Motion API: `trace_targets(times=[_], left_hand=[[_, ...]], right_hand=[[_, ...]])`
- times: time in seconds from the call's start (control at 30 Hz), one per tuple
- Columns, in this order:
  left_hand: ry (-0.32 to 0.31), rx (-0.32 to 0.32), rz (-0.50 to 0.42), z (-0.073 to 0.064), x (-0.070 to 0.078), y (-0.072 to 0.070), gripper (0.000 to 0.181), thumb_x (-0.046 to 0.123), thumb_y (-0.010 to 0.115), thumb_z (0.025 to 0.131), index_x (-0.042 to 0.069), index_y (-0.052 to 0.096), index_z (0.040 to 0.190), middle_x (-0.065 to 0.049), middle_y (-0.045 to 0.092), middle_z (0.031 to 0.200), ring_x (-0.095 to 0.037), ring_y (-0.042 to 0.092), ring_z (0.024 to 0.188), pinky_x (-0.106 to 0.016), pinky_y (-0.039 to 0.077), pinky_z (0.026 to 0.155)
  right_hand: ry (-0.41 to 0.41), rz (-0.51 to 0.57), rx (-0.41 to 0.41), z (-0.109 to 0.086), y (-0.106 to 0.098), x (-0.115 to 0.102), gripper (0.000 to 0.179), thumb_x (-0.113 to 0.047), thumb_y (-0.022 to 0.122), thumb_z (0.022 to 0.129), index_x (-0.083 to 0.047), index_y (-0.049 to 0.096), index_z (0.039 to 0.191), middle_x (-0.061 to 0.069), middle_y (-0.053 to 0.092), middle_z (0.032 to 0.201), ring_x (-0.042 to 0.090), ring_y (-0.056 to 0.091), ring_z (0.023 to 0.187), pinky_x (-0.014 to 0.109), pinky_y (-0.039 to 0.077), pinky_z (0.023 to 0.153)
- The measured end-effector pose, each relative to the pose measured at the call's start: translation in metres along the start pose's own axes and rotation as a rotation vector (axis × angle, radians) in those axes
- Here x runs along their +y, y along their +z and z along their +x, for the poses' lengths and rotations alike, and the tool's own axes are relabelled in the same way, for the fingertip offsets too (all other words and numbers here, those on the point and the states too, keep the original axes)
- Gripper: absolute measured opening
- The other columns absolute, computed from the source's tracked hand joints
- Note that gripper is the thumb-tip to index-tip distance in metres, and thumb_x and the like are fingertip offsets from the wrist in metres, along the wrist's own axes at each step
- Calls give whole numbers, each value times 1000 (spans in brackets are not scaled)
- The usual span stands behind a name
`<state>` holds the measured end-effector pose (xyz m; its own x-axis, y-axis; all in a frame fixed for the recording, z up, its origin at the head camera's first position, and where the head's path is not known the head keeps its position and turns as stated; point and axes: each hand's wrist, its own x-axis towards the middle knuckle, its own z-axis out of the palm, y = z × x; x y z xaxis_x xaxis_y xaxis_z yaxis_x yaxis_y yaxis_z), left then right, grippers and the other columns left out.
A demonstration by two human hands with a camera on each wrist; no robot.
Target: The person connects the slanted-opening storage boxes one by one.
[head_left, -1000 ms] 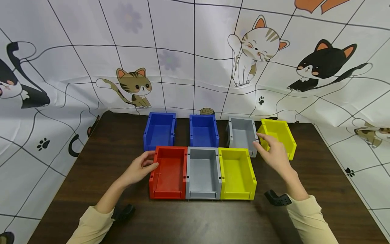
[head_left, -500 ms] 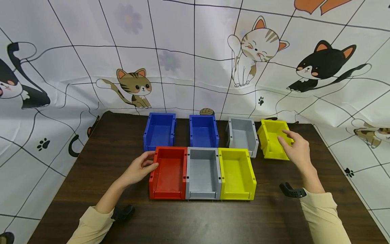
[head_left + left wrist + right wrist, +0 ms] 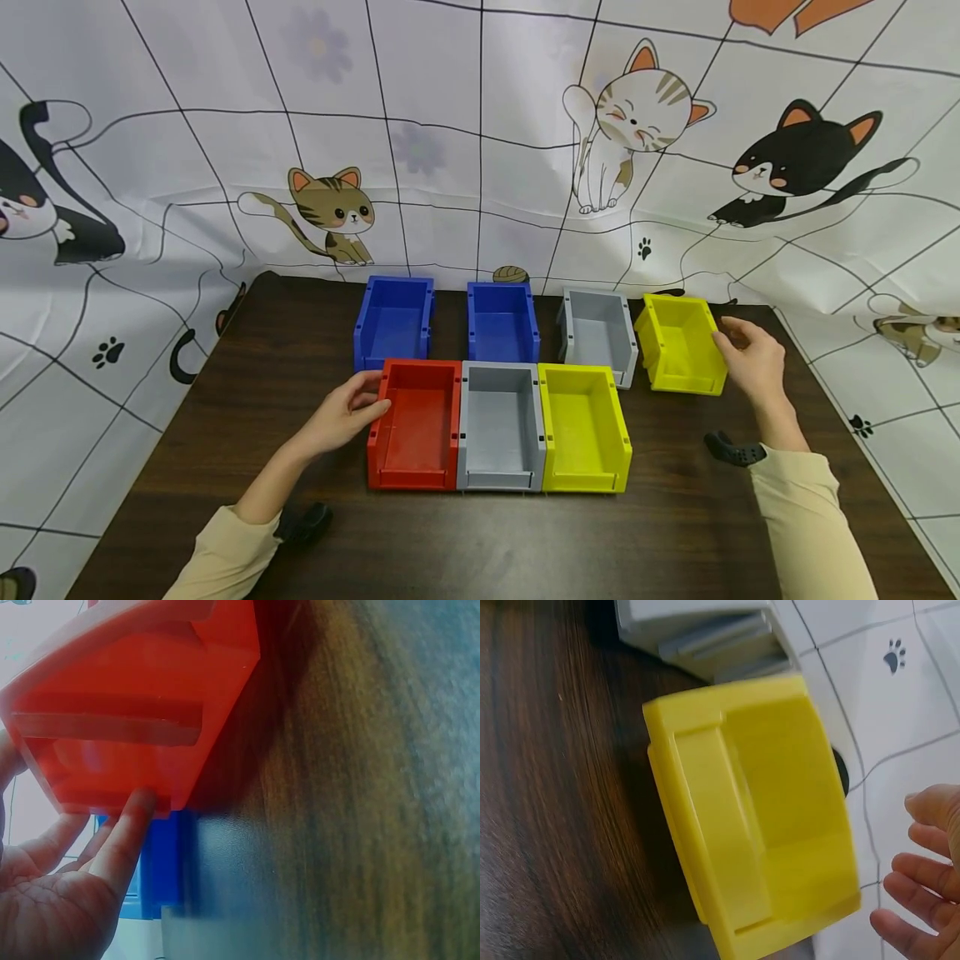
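In the head view, my left hand (image 3: 337, 421) holds the left wall of the red storage bin (image 3: 415, 429), thumb over the rim and fingers along the outside. The left wrist view shows the fingers (image 3: 127, 836) against the outer side of this red bin (image 3: 105, 761). My right hand (image 3: 753, 362) is just right of the back yellow bin (image 3: 682, 342), its thumb at the right rim in the head view. From the right wrist, the hand (image 3: 926, 877) appears apart from the yellow bin (image 3: 795, 795), fingers spread and nothing between them.
A grey bin (image 3: 501, 425) and another yellow bin (image 3: 583, 425) stand side by side with the red one in the front row. Behind are two blue bins (image 3: 395, 321) (image 3: 501, 325) and a grey bin (image 3: 597, 329). A cat-patterned cloth (image 3: 465, 167) hangs behind the dark wooden table (image 3: 495, 550).
My right hand has moved to the right, from beside the back grey bin, across the back yellow bin, to its right side. My left hand has stayed on the red bin.
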<state>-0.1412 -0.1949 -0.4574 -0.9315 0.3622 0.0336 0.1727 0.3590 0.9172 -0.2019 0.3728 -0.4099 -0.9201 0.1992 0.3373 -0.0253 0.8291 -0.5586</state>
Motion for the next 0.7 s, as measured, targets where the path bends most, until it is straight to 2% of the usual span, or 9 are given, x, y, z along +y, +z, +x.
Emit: trace_targets(times=[0.23, 0.3, 0.37, 0.47, 0.53, 0.6, 0.7], left_hand=[[5, 5, 3, 1, -2, 0, 49, 12, 59, 93, -8, 39, 133, -30, 47, 130, -39, 56, 107, -37, 53, 84], [13, 3, 2, 2, -3, 0, 49, 11, 59, 93, -8, 39, 133, -30, 47, 130, -39, 57, 107, -37, 53, 83], [14, 4, 2, 2, -3, 0, 49, 12, 59, 93, -8, 40, 133, -29, 47, 130, -39, 57, 107, -37, 53, 83], [11, 3, 1, 2, -3, -1, 49, 11, 59, 93, -8, 39, 133, -30, 47, 130, -39, 56, 107, -37, 53, 84], [-1, 2, -1, 1, -2, -1, 49, 12, 59, 93, -7, 39, 133, -29, 46, 131, -39, 56, 108, -37, 52, 84], [-7, -1, -3, 1, -2, -1, 49, 12, 59, 93, -7, 39, 134, -29, 46, 132, -39, 56, 108, -37, 52, 84], [-7, -1, -6, 1, -1, -1, 49, 12, 59, 93, -7, 39, 133, -29, 46, 131, -39, 56, 108, -37, 52, 84]], right_hand=[[97, 30, -49, 14, 6, 14, 40, -21, 54, 95, 7, 56, 124, 29, 59, 114, 39, 56, 100, 4, 36, 60], [141, 77, -56, 20, 10, 25, 41, -22, 56, 94, 5, 57, 124, 26, 61, 114, 35, 58, 99, 7, 42, 60], [175, 109, -75, 25, 14, 35, 44, -26, 58, 93, 4, 56, 125, 25, 60, 116, 36, 58, 101, 19, 51, 67], [187, 136, -77, 35, 24, 62, 55, -44, 57, 90, -2, 58, 126, 9, 65, 110, 13, 62, 91, 28, 54, 60], [201, 121, -100, 35, 22, 58, 56, -44, 54, 92, -1, 56, 128, 11, 64, 113, 10, 60, 88, 27, 54, 61], [211, 125, -107, 33, 20, 52, 54, -41, 52, 93, 0, 55, 128, 12, 63, 112, -5, 52, 77, 15, 48, 52], [239, 131, -132, 26, 10, 27, 45, -24, 52, 95, 7, 53, 128, 24, 60, 114, -9, 50, 72, 6, 44, 61]])
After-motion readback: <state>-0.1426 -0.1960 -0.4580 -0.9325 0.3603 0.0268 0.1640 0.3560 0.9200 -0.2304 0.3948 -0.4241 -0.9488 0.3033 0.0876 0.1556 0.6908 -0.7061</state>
